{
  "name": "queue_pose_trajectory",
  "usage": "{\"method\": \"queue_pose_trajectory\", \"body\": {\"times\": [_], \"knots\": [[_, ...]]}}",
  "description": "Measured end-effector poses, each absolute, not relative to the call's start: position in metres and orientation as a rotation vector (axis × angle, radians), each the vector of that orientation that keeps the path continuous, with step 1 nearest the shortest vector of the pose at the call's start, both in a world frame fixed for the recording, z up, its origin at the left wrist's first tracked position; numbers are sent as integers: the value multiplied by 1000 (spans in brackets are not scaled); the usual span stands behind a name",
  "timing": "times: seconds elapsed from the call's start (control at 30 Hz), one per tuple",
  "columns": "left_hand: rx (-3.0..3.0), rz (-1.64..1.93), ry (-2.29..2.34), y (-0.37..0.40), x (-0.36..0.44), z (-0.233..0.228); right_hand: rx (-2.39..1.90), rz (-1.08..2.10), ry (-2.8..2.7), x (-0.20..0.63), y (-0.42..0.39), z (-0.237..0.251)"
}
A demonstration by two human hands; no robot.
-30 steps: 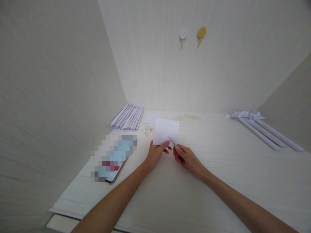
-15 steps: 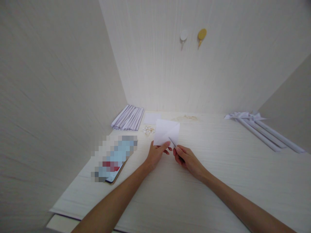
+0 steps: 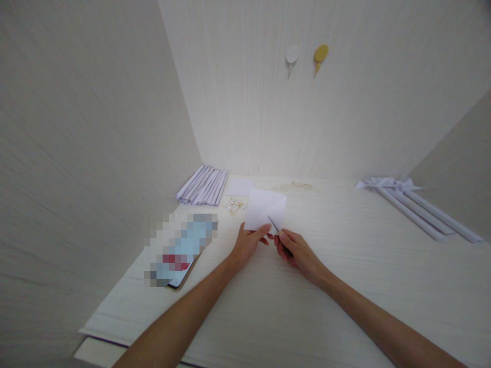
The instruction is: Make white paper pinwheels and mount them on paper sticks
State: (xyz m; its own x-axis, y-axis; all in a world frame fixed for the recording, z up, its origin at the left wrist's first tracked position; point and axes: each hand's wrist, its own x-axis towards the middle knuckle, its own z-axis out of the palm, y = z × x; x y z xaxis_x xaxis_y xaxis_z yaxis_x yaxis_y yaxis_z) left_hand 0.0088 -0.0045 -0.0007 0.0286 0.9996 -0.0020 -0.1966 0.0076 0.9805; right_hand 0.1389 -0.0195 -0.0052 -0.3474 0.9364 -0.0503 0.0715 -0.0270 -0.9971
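Observation:
A square white sheet of paper with a diagonal crease is held up over the table. My left hand pinches its lower edge, thumb on top and fingers beneath. From the right, my right hand is closed around what looks like a pair of scissors. One thin dark blade lies over the paper's lower right part and points up and left. Most of the handle is hidden inside my fingers, and whether a second blade sits under the paper cannot be seen.
Rolled paper tubes lie at the back left, near another white sheet and a small white-and-gold ornament. A phone, partly blurred, rests at left. Longer paper rolls lie at right. Two hooks hang on the back wall.
The view has shifted very slightly. The paper and both hands sit a few pixels further right, and a bit more of the blade shows over the paper. Both grips are the same.

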Motion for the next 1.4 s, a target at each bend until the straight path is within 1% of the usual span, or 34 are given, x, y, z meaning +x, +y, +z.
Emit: {"method": "queue_pose_trajectory", "body": {"times": [0.63,1.13,1.4], "knots": [[1074,1254,1044,-7,9,3,-1122,1433,-1486,139,-21,-1],[1040,1257,992,-6,11,2,-1104,1436,-1465,141,-18,-7],[758,1443,1008,2,3,2,-1009,1581,-1416,140,-18,-8]]}}
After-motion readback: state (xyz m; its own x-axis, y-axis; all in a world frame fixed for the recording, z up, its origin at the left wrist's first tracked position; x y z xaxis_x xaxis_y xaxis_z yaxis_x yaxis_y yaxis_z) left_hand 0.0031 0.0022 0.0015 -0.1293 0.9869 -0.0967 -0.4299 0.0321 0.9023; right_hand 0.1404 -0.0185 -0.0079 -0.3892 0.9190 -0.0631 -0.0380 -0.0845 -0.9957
